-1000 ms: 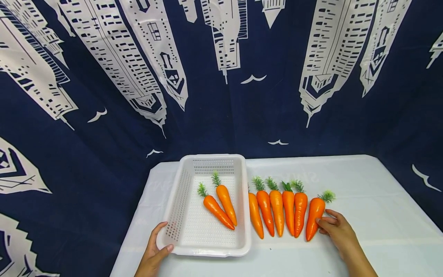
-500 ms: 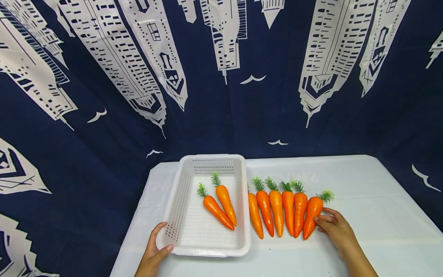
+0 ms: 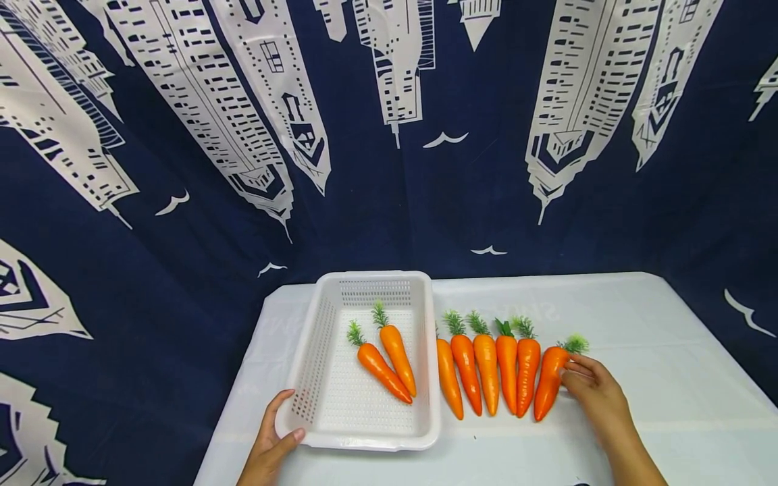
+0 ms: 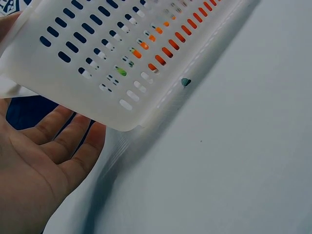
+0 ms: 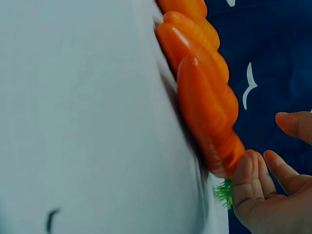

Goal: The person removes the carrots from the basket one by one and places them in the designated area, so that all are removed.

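A white perforated basket (image 3: 340, 425) holds two glossy orange carrots with green tufts, one nearer the left (image 3: 384, 371) and one nearer the right (image 3: 398, 358). My left hand (image 3: 271, 435) grips its near left corner, thumb over the rim. In the left wrist view, the left hand's fingers (image 4: 80, 141) lie under the basket's edge. Right of the basket, several carrots (image 3: 486, 371) lie in a row, tufts away from me. At the row's right end lies a tilted carrot (image 3: 550, 381). My right hand (image 3: 598, 395) touches its right side; in the right wrist view, the thumb (image 5: 295, 124) stands apart from it.
A white cloth covers the table (image 3: 662, 378), with its surface bare to the right of my right hand. Behind the table hangs a dark blue curtain (image 3: 389, 202) with white buildings and birds. A small dark speck (image 4: 185, 82) lies beside the basket.
The rightmost carrot has shifted slightly left toward the row. My right hand has slid up along it toward the tuft. My left hand and the basket have stayed in place.
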The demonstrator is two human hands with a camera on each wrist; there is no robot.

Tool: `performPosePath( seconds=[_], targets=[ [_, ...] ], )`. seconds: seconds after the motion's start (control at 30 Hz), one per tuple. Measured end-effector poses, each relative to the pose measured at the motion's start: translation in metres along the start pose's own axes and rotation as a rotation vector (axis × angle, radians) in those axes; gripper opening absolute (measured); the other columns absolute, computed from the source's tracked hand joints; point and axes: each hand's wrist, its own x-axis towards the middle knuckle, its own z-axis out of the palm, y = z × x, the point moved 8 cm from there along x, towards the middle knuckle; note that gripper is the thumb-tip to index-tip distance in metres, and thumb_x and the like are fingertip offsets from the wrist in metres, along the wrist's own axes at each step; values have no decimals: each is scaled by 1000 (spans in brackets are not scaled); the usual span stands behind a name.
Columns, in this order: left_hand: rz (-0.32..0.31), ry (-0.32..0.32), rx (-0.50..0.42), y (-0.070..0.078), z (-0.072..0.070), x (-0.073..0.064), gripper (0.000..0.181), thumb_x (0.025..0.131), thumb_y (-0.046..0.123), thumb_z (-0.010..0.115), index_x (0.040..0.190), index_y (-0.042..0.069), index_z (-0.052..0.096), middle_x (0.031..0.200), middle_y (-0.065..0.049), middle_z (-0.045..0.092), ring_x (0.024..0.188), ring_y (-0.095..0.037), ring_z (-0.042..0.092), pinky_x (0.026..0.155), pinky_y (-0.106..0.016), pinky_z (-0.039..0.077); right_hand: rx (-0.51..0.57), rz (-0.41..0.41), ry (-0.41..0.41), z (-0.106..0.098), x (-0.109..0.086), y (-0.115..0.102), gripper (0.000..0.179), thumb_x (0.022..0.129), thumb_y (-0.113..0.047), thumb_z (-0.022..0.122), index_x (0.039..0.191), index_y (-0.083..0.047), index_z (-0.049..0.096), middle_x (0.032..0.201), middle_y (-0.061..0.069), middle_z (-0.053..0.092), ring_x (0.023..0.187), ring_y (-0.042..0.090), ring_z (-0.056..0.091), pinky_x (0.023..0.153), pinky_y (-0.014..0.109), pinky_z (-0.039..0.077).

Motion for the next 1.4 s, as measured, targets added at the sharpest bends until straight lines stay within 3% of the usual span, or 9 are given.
performPosePath(
  seconds=[0.2, 0.4, 0.53, 0.63, 0.7, 0.93, 1.23, 1.4],
  targets=[
    [9, -13, -11, 0, 2, 0, 71, 97, -1, 55, 155, 11, 16, 152, -14, 10, 122, 3, 42, 96, -13, 42, -56, 19, -36, 7, -2, -13, 65, 100, -39, 62, 151, -4, 40, 106, -33, 51, 91, -22, 50, 79, 14, 52],
    [5, -17, -15, -1, 2, 0, 71, 97, 0, 54, 156, 12, 16, 153, -15, 9, 124, 3, 40, 97, -12, 38, -18, -58, -61, 16, -7, -30, 60, 101, -35, 61, 147, 0, 43, 110, -26, 57, 94, -14, 57, 81, 20, 55],
    [13, -20, -14, -1, 1, 0, 71, 97, -1, 54, 155, 11, 16, 152, -15, 9, 123, 2, 40, 97, -12, 38, -34, -75, -93, 25, -10, -38, 61, 101, -38, 60, 147, -1, 43, 125, -6, 63, 97, -12, 58, 83, 17, 53],
    [16, -16, -12, 0, 1, 0, 71, 96, -1, 54, 155, 11, 17, 152, -14, 8, 124, 2, 39, 97, -12, 38, -50, -75, -113, 31, -12, -44, 62, 102, -39, 59, 149, -3, 42, 137, 14, 59, 99, -13, 57, 84, 13, 50],
    [16, -13, -9, 0, 1, 0, 71, 96, 0, 55, 155, 11, 17, 152, -12, 7, 124, 3, 38, 97, -11, 37, -46, -85, -124, 36, -13, -49, 62, 102, -40, 58, 149, -3, 42, 141, 20, 56, 100, -13, 57, 85, 12, 50],
    [17, -9, -5, 1, 1, 1, 70, 96, 0, 55, 155, 10, 17, 152, -13, 9, 124, 3, 39, 97, -11, 37, 7, -123, -168, 52, -17, -62, 58, 102, -36, 59, 148, -4, 44, 141, 19, 56, 104, -14, 57, 88, 10, 49],
    [20, -12, -2, 1, 1, 1, 70, 97, 0, 55, 155, 11, 17, 153, -12, 6, 124, 4, 37, 97, -11, 37, -4, -148, -239, 72, -24, -74, 53, 104, -35, 56, 147, -7, 45, 145, 16, 54, 108, -10, 57, 90, 13, 49],
    [24, -16, -1, 1, 2, 1, 70, 96, 0, 55, 155, 10, 18, 152, -13, 7, 123, 2, 39, 97, -12, 39, 4, -142, -268, 84, -28, -78, 53, 102, -37, 60, 144, -8, 49, 140, 15, 58, 111, 5, 62, 90, 16, 50]
  ],
)
